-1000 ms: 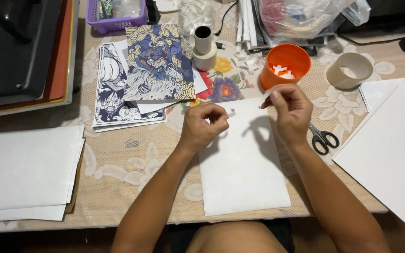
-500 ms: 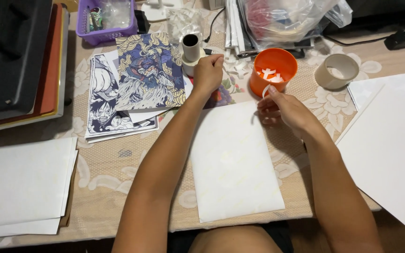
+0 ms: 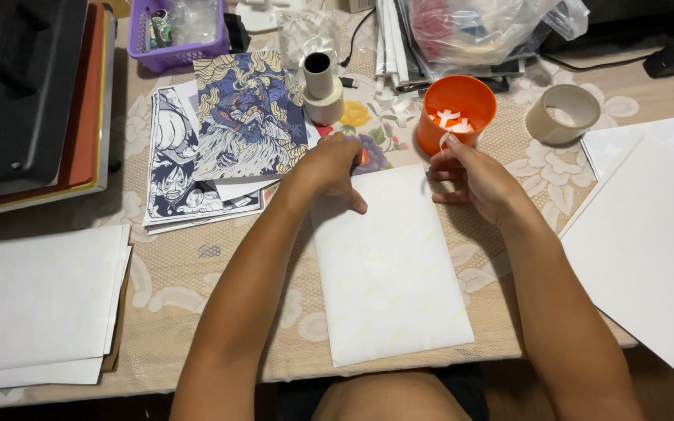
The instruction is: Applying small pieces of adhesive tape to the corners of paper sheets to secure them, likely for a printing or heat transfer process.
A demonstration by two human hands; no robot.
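Note:
A white sheet of paper [image 3: 388, 269] lies in front of me on the flowered tablecloth. My left hand [image 3: 331, 168] rests on its top left corner, fingers curled down onto the paper. My right hand [image 3: 473, 179] is at the sheet's top right corner and pinches a small white strip [image 3: 443, 141] right beside the orange cup [image 3: 455, 113]. The cup holds several white scraps.
Illustrated prints [image 3: 228, 140] lie stacked to the left, with a small tape roll [image 3: 322, 87] behind them. A wide tape roll [image 3: 562, 114] stands right of the cup. White sheets lie at left [image 3: 37, 300] and right [image 3: 649, 234]. A purple basket [image 3: 177, 31] and a dark machine [image 3: 21, 86] sit at the back.
My left hand came back from the small tape roll to the sheet's top left corner. My right hand moved up to the orange cup with the strip.

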